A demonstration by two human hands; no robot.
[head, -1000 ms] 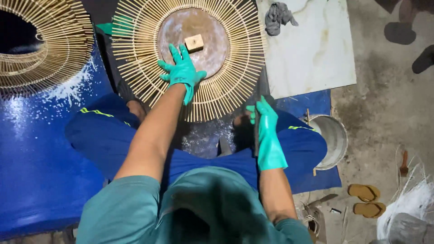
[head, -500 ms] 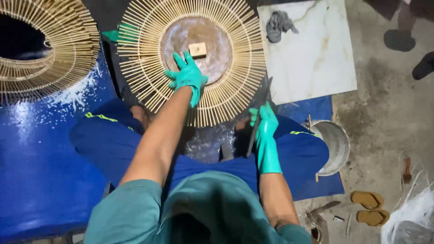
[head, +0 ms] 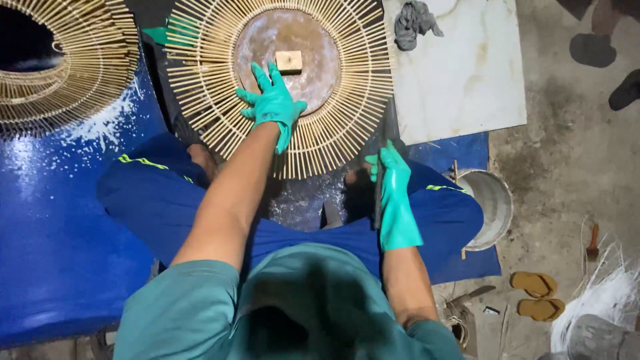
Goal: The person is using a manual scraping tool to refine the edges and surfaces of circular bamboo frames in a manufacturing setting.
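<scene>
1. My left hand (head: pixel 273 107), in a teal rubber glove, lies flat with the fingers spread on the round sunburst frame (head: pixel 280 83) — palm on the ring of sticks, fingertips reaching onto the centre disc.
2. The frame is a wheel of thin, pale bamboo sticks radiating from a brown wooden disc (head: pixel 287 50) that is dusted whitish and looks matte. A small square wooden block (head: pixel 289 61) sits on the disc, just beyond my fingertips.
3. My right hand (head: pixel 393 183), gloved the same, is closed around a dark, narrow tool (head: pixel 378 200) that points down toward my lap; I cannot tell what kind of tool it is. The hand sits just beside the lower right edge of the frame, over my right knee.
4. The frame lies in front of my crossed legs, its near rim above a dusty dark patch between my knees.
5. A second stick frame (head: pixel 60 63) of the same ribbed make lies to the left on a glossy blue sheet (head: pixel 47 220) — white powder is scattered on the sheet beside it.
6. To the right lies a smooth white marbled slab (head: pixel 467 87) with a crumpled grey rag (head: pixel 413 20) at its top corner.
7. A round metal bowl (head: pixel 490 207) rests by my right knee, and a pair of tan sandals (head: pixel 533 297) lies on the rough concrete floor (head: pixel 567 167).
</scene>
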